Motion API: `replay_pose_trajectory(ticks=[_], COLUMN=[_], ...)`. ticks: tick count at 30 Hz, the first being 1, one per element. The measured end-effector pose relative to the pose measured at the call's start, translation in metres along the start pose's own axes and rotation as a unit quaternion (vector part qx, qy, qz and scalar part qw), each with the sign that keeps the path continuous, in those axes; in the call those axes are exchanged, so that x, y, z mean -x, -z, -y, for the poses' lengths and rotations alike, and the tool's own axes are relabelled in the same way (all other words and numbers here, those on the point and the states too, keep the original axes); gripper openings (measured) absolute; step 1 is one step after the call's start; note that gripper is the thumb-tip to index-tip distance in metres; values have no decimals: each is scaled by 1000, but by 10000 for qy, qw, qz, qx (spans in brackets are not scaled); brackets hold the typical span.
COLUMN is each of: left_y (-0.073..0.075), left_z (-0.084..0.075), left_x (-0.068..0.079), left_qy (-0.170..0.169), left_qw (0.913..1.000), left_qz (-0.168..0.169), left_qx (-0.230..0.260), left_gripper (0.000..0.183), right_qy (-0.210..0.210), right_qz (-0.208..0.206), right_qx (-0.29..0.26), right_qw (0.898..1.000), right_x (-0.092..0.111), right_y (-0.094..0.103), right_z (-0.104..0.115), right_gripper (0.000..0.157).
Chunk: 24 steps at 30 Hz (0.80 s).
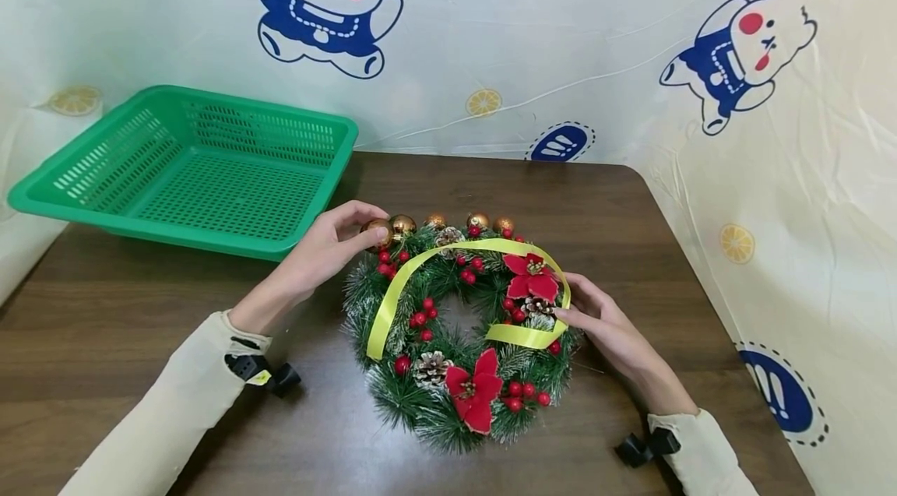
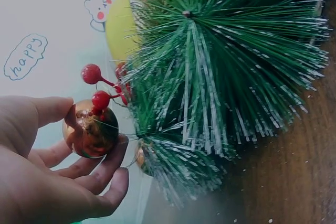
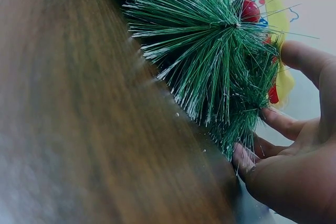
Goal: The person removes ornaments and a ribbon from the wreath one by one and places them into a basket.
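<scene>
A green Christmas wreath [image 1: 392, 395] lies on the table, trimmed with red poinsettias [image 1: 475, 395], red berries [image 1: 515, 396] and pine cones [image 1: 431, 368]. Along its far edge sits a row of shiny gold balls [image 1: 478, 221]. My left hand [image 1: 325, 247] holds the leftmost gold ball [image 2: 90, 129] between thumb and fingers at the wreath's far left. A loose yellow ribbon [image 1: 390, 305] curves over the top and bends back on the right side. There my right hand [image 1: 615, 336] grips the wreath's outer edge, with its thumb against the ribbon and its other fingers at the needles.
A green plastic basket [image 1: 210, 235] with slotted walls stands at the back left of the brown wooden table [image 1: 126, 402]. Behind and to the right hangs a white printed sheet [image 1: 448, 36]. Black wrist cameras [image 1: 262, 371] sit on both sleeves.
</scene>
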State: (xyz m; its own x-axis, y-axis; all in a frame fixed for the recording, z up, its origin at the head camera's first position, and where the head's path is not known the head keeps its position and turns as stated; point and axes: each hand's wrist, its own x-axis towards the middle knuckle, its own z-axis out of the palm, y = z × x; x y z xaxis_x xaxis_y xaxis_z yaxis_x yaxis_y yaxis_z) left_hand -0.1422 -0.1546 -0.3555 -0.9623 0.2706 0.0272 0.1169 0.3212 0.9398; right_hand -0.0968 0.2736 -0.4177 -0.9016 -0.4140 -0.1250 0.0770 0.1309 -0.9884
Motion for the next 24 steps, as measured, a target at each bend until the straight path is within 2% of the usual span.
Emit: replay_pose_trajectory(ticks=[5,14,21,24], left_y=[4,9,16,18], left_z=[-3,-11,-20,-23], left_x=[1,4,7,8], left_qy=[-76,-163,-256,-281], left_qw=[9999,9999,9994,9993], left_qz=[-92,23,-53,51], left_qx=[-80,-48,-233,-236], left_gripper=[36,36,34,33], right_qy=[30,-10,36,56], right_qz=[4,-3,13,16], right_qx=[-8,-27,-53,-36], right_qw=[10000,10000,10000,10000], right_x=[-1,-1,-1,-1], right_y=[0,0,1,1], right_z=[0,0,0,0], right_gripper=[51,51,50,50])
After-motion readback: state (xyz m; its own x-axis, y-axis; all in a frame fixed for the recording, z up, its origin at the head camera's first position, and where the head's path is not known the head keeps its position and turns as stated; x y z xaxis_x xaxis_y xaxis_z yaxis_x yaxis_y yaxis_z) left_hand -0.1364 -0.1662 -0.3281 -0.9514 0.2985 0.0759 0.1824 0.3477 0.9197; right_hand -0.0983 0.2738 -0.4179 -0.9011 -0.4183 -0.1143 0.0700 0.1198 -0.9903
